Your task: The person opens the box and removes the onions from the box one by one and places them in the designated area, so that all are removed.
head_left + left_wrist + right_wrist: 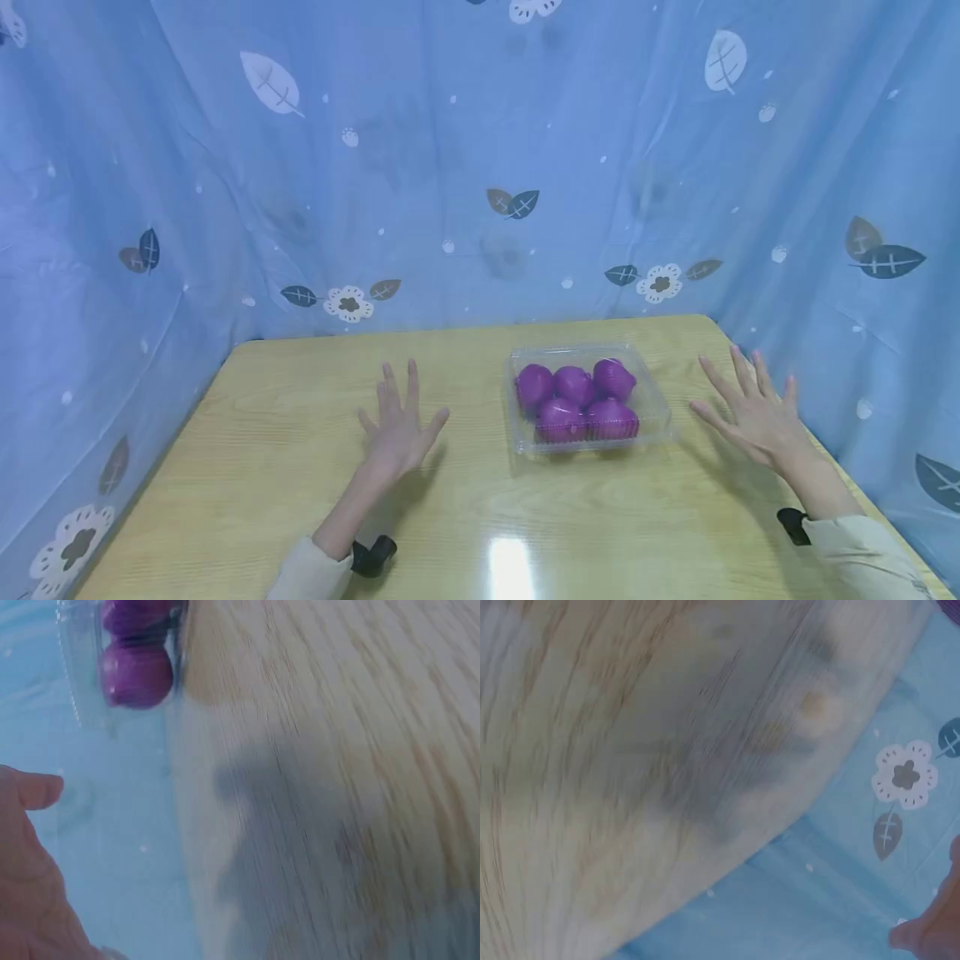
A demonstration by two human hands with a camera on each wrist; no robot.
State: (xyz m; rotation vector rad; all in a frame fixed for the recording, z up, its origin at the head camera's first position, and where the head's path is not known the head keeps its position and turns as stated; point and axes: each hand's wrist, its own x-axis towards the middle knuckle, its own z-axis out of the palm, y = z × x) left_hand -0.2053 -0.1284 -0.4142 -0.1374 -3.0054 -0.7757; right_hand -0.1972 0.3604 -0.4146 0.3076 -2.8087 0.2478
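Note:
A clear plastic box (652,408) holding several round purple fruits or vegetables (574,386) sits on the table, right of its middle. To the left of the box, my left hand (397,433) hovers with its fingers spread and nothing in it. My right hand (765,421) is off the box's right side, fingers also spread and bare. In the left wrist view, part of the box with two purple pieces (137,673) shows at the top, beyond my thumb (39,790). The right wrist view catches only part of my right hand (934,922) at its lower right edge.
A light wood-grain table (262,433) lies below both hands. Blue curtains (420,150) with leaf and flower prints hang along its back and sides. A dark strap (371,557) is on the left wrist, another (793,527) on the right.

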